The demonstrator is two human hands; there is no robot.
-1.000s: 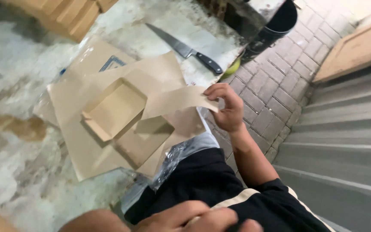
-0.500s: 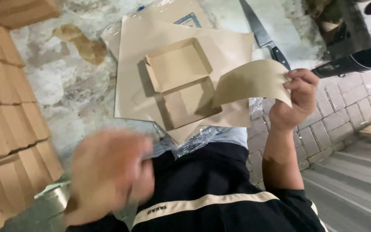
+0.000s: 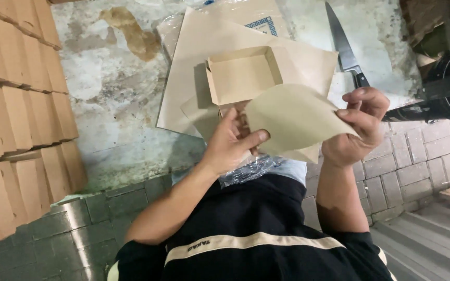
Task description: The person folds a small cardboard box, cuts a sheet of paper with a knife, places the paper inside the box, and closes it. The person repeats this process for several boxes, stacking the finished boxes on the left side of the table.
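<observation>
two bare hands work one curved sheet of tan kraft paper [image 3: 295, 117] above the person's lap. the right hand [image 3: 358, 127] pinches the sheet's right edge between thumb and bent fingers, closed on it. the left hand [image 3: 230, 143] is half open, its thumb pressed flat on the sheet's left edge and its fingers behind the paper, so it has hold of the same sheet.

behind the sheet, one folded tan cardboard box tray with low upright walls [image 3: 243, 73] sits open side up on a pile of large flat kraft sheets [image 3: 199, 67]; at least two sheets show, but the exact count cannot be told. the held sheet overlaps the tray's lower right corner from this view; whether they touch cannot be told. one clear plastic wrap [image 3: 248, 169] crumples just beneath the hands, at the near edge of the pile.

one steel kitchen knife with a black handle [image 3: 342, 44] lies on the stained concrete floor [image 3: 105, 88], just beside the pile's right edge, its handle near the right hand. rows of stacked flat brown cardboard blanks [image 3: 19, 114] line the left side, well apart from the hands, with bare concrete between them and the pile. grey brick paving [image 3: 423, 156] runs along the right and near side.
</observation>
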